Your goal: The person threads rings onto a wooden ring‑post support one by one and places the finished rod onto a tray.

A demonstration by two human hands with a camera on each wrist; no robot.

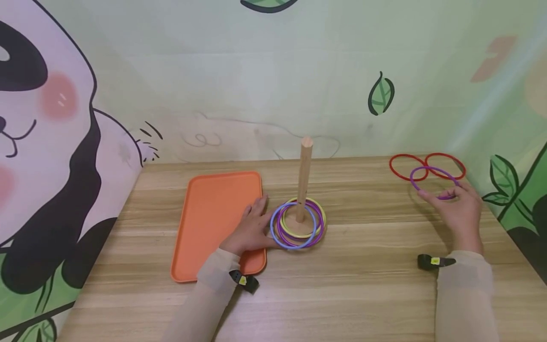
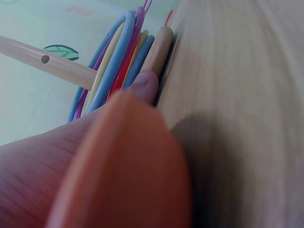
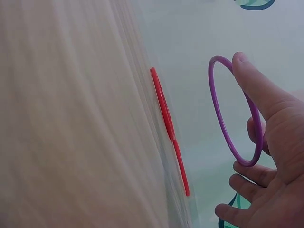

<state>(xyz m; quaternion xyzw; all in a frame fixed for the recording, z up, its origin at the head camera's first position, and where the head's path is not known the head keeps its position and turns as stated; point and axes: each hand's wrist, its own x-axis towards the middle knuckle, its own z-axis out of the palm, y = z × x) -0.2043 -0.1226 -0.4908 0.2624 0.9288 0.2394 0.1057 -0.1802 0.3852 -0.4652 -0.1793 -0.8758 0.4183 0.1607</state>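
The purple ring (image 3: 217,108), a slim, smooth hoop, hangs raised at two o'clock from the wooden peg (image 1: 304,178), pinched between the thumb and fingers of the right hand (image 1: 461,213). Toward twelve o'clock beyond it, two red rings (image 3: 164,107) lie flat on the wood-grained table (image 1: 350,285). Around the peg sits a loose stack of rings (image 2: 113,61), blue, purple, yellow and red. At nine o'clock, a rimmed orange tray (image 1: 213,204) lies beneath the left hand (image 1: 249,228), fingers spread, thumb against the peg's rounded base (image 2: 160,47).
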